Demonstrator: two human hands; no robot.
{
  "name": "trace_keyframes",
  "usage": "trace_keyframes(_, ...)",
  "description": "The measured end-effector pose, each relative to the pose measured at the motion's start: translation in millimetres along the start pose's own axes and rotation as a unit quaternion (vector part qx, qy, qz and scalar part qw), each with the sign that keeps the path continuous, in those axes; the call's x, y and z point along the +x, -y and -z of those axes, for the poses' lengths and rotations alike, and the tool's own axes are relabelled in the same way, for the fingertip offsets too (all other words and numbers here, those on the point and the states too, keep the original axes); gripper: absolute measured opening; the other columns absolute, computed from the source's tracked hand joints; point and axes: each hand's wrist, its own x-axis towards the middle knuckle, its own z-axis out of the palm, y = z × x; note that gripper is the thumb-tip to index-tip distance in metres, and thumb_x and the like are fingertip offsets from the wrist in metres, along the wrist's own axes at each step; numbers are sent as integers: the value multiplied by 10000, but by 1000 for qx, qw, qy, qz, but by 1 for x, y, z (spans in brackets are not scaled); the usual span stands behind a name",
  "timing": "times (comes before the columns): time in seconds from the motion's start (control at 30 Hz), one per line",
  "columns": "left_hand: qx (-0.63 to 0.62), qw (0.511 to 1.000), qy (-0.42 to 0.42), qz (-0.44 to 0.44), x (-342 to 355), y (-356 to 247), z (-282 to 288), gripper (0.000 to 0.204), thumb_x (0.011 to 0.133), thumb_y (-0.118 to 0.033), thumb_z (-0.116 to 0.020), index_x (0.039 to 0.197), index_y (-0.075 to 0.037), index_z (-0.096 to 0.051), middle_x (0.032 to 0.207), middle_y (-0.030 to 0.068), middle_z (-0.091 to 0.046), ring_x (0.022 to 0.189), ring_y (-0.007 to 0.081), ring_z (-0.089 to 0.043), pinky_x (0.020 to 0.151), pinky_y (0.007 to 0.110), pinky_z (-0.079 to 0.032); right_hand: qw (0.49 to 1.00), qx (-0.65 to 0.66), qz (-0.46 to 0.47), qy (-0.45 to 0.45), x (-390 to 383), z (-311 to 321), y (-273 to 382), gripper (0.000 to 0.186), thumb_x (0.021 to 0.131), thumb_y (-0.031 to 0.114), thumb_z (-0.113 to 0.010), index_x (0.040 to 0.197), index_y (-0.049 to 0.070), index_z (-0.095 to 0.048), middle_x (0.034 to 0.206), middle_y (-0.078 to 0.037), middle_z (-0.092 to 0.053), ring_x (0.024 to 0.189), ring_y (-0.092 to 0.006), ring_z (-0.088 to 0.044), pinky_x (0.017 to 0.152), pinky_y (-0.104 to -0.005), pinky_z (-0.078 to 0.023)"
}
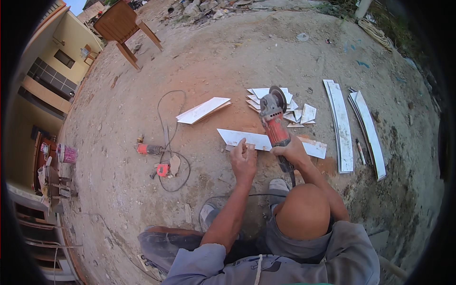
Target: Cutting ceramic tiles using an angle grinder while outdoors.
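My right hand (293, 151) is wrapped round the red and grey body of an angle grinder (276, 130). Its cutting disc points up and away, raised over the ground. Under the grinder lies a long white tile strip (254, 140) with a slanted left end. My left hand (243, 159) grips the near edge of this strip, fingers bent over its top, left of the grinder. Part of the strip is hidden behind the tool and my right hand. Just beyond is a pile of cut white tile pieces (266, 92), several with pointed ends.
A second red power tool (149, 148) with a looped cord and a red tape measure (163, 170) lie left. More slanted pieces (204, 110) are stacked beyond them. Long tile strips (339, 126) and a marker (361, 152) lie right. A wooden table (116, 23) stands far left.
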Motion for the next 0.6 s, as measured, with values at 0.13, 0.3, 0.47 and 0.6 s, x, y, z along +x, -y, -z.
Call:
trace_keyframes(0.13, -21, 1000, 1, -23, 22, -61, 28, 499, 977, -347, -591, 1350, -18, -553, 1039, 155, -552, 919, 266, -570, 851, 408, -474, 998, 15, 43, 32, -9, -4, 55, 622, 575, 279, -802, 1083, -15, -594, 921, -122, -658, 814, -220, -629, 770, -335, -496)
trace_keyframes(0.3, -23, 994, -34, -106, 29, -91, 43, 546, 974, -376, -589, 1388, -25, -523, 1028, 170, -548, 975, 306, -545, 897, 432, -435, 995, -17, 84, 50, -28, -15, 96, 581, 568, 255, -783, 1056, -13, -616, 905, -97, -659, 791, -181, -620, 754, -314, -495)
trace_keyframes(0.47, 7, 988, -90, -126, 22, -91, 53, 511, 947, -344, -630, 1342, -25, -575, 1023, 146, -574, 956, 299, -562, 859, 432, -439, 993, -26, 103, 60, -40, -29, 103, 652, 562, 288, -790, 1115, -11, -616, 965, -140, -676, 864, -243, -650, 819, -347, -502)
trace_keyframes(0.6, 36, 979, -132, -153, 18, -100, 66, 483, 916, -335, -664, 1297, -42, -622, 989, 104, -588, 940, 278, -572, 808, 426, -422, 989, -34, 129, 59, -51, -35, 116, 616, 576, 280, -796, 1096, -3, -625, 953, -133, -686, 850, -216, -658, 803, -341, -510)
